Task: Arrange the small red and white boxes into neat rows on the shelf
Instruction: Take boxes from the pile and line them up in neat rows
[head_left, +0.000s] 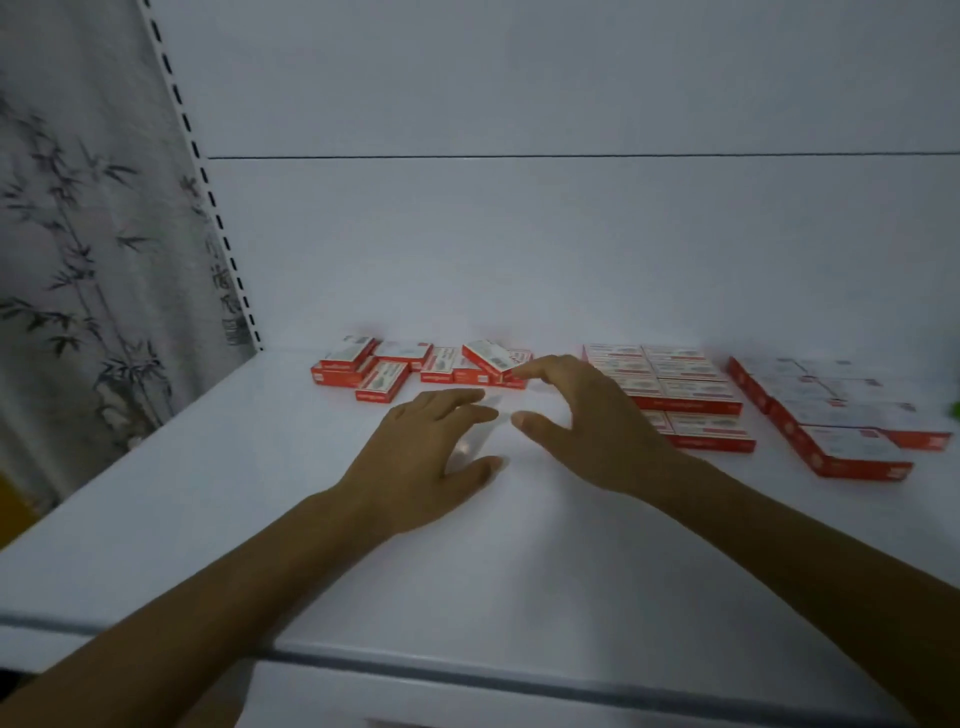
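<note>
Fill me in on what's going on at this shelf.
A person is tidying a white shelf. Both hands are open and hold nothing. The left hand is spread low over the shelf. The right hand reaches toward a tilted box in the loose pile at the left. A neat block lies right of the pile, and a second block lies further right.
</note>
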